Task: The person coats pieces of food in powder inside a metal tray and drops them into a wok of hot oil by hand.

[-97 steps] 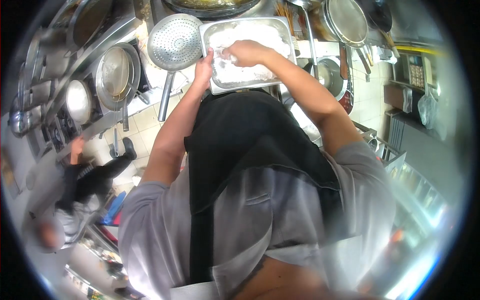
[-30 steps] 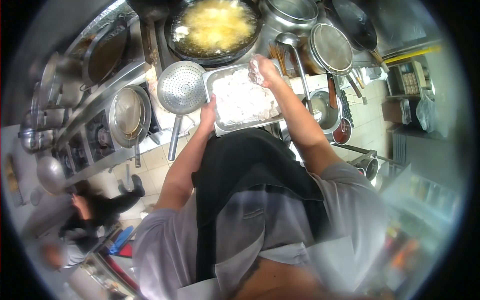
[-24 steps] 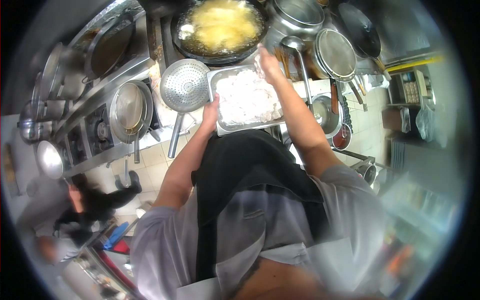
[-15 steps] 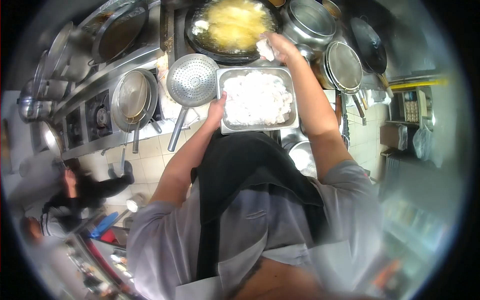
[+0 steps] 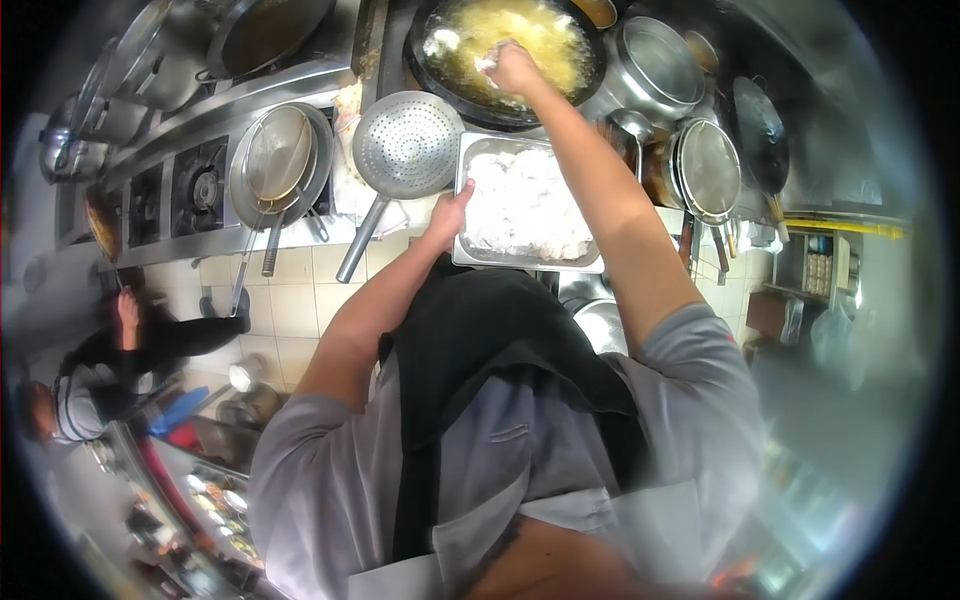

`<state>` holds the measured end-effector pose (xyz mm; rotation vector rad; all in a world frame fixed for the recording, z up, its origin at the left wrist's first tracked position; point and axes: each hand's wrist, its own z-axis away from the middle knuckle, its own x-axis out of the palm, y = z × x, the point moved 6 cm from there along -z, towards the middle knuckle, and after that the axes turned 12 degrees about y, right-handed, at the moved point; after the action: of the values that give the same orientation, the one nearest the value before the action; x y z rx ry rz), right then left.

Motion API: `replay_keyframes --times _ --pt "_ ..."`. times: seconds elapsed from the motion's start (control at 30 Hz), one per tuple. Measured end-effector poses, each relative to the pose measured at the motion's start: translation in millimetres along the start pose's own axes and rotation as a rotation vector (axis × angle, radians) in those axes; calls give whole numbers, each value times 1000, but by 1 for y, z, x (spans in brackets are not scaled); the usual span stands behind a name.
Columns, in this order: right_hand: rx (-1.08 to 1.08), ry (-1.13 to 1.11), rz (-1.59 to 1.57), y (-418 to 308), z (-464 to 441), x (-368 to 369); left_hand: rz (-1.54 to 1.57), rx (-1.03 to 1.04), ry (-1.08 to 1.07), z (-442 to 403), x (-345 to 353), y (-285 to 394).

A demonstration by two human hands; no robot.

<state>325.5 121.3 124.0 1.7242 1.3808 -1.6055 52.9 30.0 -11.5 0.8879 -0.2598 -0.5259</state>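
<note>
My left hand (image 5: pixel 453 212) grips the left rim of a rectangular metal tray (image 5: pixel 528 265), thumb over the edge. White, flour-coated pieces (image 5: pixel 525 205) fill the tray; their kind cannot be made out. Over the wok (image 5: pixel 425 75), my right hand (image 5: pixel 515 70) has its fingers closed on a white-coated piece (image 5: pixel 487 62). Bubbling yellow oil (image 5: pixel 545 45) lies beneath that hand, and a pale piece (image 5: pixel 440 41) floats at the left. My right forearm crosses the tray's upper right corner. A perforated strainer ladle (image 5: pixel 408 145) rests left of the tray.
Mesh strainers (image 5: pixel 280 155) lie on the stove at left. Metal pots (image 5: pixel 662 62), a ladle (image 5: pixel 630 125) and a sieve (image 5: pixel 709 170) stand right of the wok. Another person's hand (image 5: pixel 128 308) holds a pan (image 5: pixel 102 225) at far left.
My right hand has moved from the wok's near right edge to above the oil, still with a white-coated piece. The whole view has shifted slightly. My left hand keeps its hold on the tray.
</note>
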Motion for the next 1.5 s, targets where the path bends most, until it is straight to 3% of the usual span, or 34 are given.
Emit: replay_keyframes --times 0.07,0.2,0.3,0.37,0.4,0.5,0.57,0.63,0.7,0.77,0.83,0.9,0.93,1.0,1.13,1.27,1.33,1.47,1.5 --pt "-105 -50 73 -12 -5 17 -86 37 21 -6 -2 -2" --pt "-112 -245 113 -26 -16 46 -131 23 12 -24 -2 -20" --pt "-56 -114 34 -27 -17 43 -80 57 28 -21 -1 -20" --pt "-85 193 68 -29 -25 15 -114 35 3 -26 -2 -22" --pt "-72 195 70 -32 -26 0 -124 34 -5 -29 -2 -22" --pt "118 358 -149 -24 -7 -72 -158 52 15 -26 -1 -26" --pt "-89 504 -92 -14 24 -128 -95 35 53 -16 -1 -13" --pt "-102 336 -177 -18 73 -180 -83 47 -19 -5 1 -1" --pt "35 97 -265 15 122 -169 27 10 -51 -18 4 -17" --pt "173 -342 71 63 171 -123 -18 10 -32 -10 4 -9" --pt "159 -424 100 69 227 -100 -67 8 -7 -8 2 -9" --pt "113 -366 105 109 278 -34 -26 2 -2 -17 3 -16" --pt "129 -364 104 103 285 -34 -10 53 -2 -22 3 -19" --pt "528 -218 54 91 298 -39 -26 34 -13 -24 0 -21" --pt "634 -76 -2 114 307 -8 -7 30 -38 -15 6 -13" --pt "665 -133 -135 107 300 -56 -34 32 2 -6 6 -3" --pt "869 -127 -750 109 308 -57 -40 31 -4 -14 4 -10" --pt "742 -172 -935 101 305 -56 20 40 -41 -9 8 -7" --pt "613 -278 -633 91 296 -68 22 41 -40 -9 9 -8"
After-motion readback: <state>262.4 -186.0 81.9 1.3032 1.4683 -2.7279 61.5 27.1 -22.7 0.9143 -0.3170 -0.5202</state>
